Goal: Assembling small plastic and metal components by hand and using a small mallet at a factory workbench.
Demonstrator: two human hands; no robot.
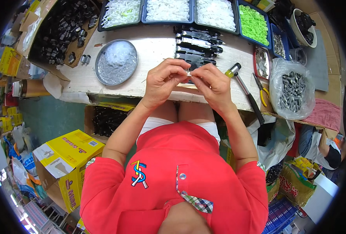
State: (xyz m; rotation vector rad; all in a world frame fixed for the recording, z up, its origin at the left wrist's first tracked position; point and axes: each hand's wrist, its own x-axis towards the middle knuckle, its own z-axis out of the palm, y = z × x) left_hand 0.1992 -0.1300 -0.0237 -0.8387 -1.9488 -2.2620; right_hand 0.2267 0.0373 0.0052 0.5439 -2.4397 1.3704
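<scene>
My left hand (166,80) and my right hand (212,82) meet over the front edge of the workbench. Between their pinched fingertips is a small white part (188,73), too small to name more exactly. Both hands have their thumb and forefinger closed on it. Just beyond my fingers lies a row of black parts (198,43), set side by side; one has a paler, silvery top. To the left stands a round metal dish (116,80) with small clear and whitish pieces in it.
Trays of white (167,11) and green pieces (254,25) line the back. A hammer (246,90), yellow-handled pliers (262,90) and a bag of grey metal parts (292,89) lie right. A carton of black parts (60,43) stands left, a yellow box (69,156) below.
</scene>
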